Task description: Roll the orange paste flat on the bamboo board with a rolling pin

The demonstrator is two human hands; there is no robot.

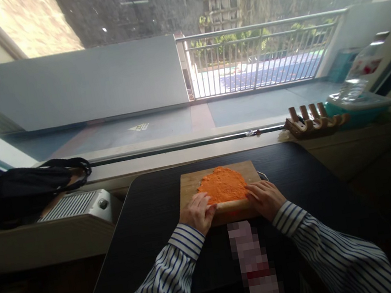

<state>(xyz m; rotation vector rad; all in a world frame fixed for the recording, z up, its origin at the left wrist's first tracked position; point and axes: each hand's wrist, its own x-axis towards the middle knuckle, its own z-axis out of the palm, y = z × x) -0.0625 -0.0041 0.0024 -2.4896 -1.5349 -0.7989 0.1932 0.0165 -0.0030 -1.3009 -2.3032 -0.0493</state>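
A flat, ragged-edged sheet of orange dough [222, 184] lies on a wooden cutting board [186, 183]. Across the near edge of the dough runs a light wooden rolling pin [232, 206]. My left hand [198, 212] is closed over the pin's left end, its fingers reaching toward the dough. On the opposite end rests my right hand [266, 196], also closed on the pin. Both hands cover the pin's ends, so only its middle shows.
The board lies on a black table [148, 224], with a metal loop [263, 175] at its right. A wooden rack [317, 121], a teal container [364, 105] and a plastic bottle [362, 68] stand on the sill at right. A black bag [19, 191] lies left.
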